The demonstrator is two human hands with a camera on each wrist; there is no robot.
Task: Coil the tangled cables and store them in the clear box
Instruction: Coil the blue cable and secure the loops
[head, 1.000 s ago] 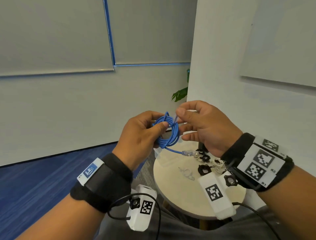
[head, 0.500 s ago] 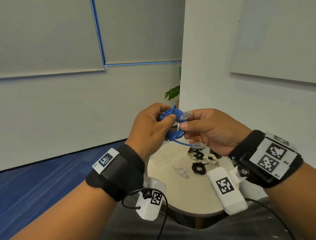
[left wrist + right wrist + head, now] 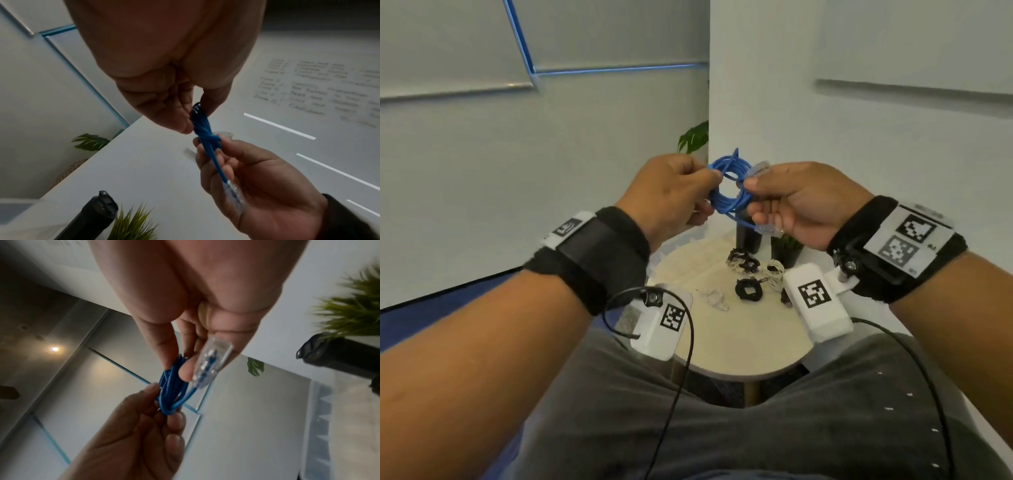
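A blue network cable (image 3: 727,200) is wound into a small coil and held in the air above the table, between both hands. My left hand (image 3: 707,186) pinches the coil's left side between thumb and fingers. My right hand (image 3: 753,197) pinches the right side, where a turn of cable wraps the bundle (image 3: 207,138). One clear plug (image 3: 760,168) sticks up by the right thumb. The other clear plug (image 3: 770,229) lies against the right hand's curled fingers (image 3: 185,369). A clear box (image 3: 318,410) shows at the right of the right wrist view.
Below the hands is a small round beige table (image 3: 739,342). It carries two black coiled cables (image 3: 748,291), a white coil (image 3: 774,270) and a small clear piece (image 3: 717,299). Black plant pots (image 3: 748,236) stand at its far edge, against the white wall.
The right hand has brought the cable's plug end over to the coil's right side and now pinches the bundle there. Both hands sit slightly further apart, and the head view has tilted down.
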